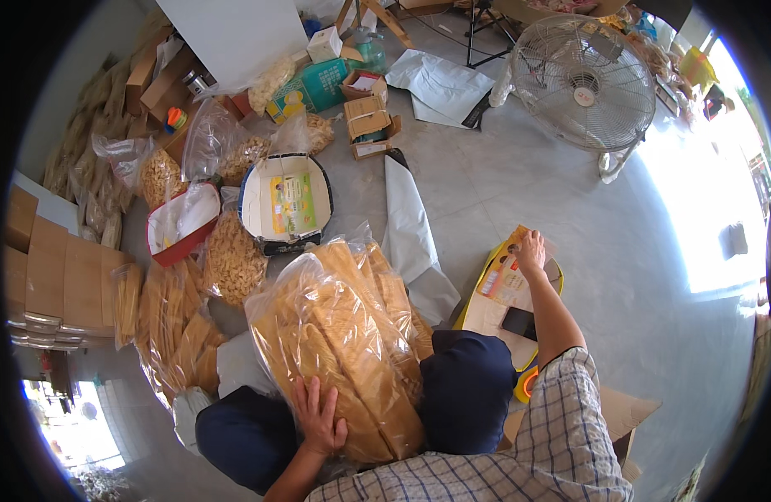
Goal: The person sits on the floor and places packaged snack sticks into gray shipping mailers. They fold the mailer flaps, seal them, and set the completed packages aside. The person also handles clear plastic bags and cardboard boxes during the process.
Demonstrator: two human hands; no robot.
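Note:
A large clear plastic bag of tan dried sheets [341,339] leans between my knees. My left hand [318,417] lies on its lower left side with the fingers spread. Out to the right, my right hand [531,252] pinches the top end of a yellow-orange printed packet or label [506,276] over a yellow-rimmed box [486,314]. A dark flat phone-like object [518,322] lies in that box. An orange tape roll [528,384] sits below the box, by my right sleeve.
Bags of dried pieces [234,257] and long strips [166,326] lie at the left. A red box [183,224] and a dark-rimmed box with printed labels [286,197] stand beyond the big bag. A floor fan [583,85] stands at upper right; grey plastic sheets [410,232] lie mid-floor.

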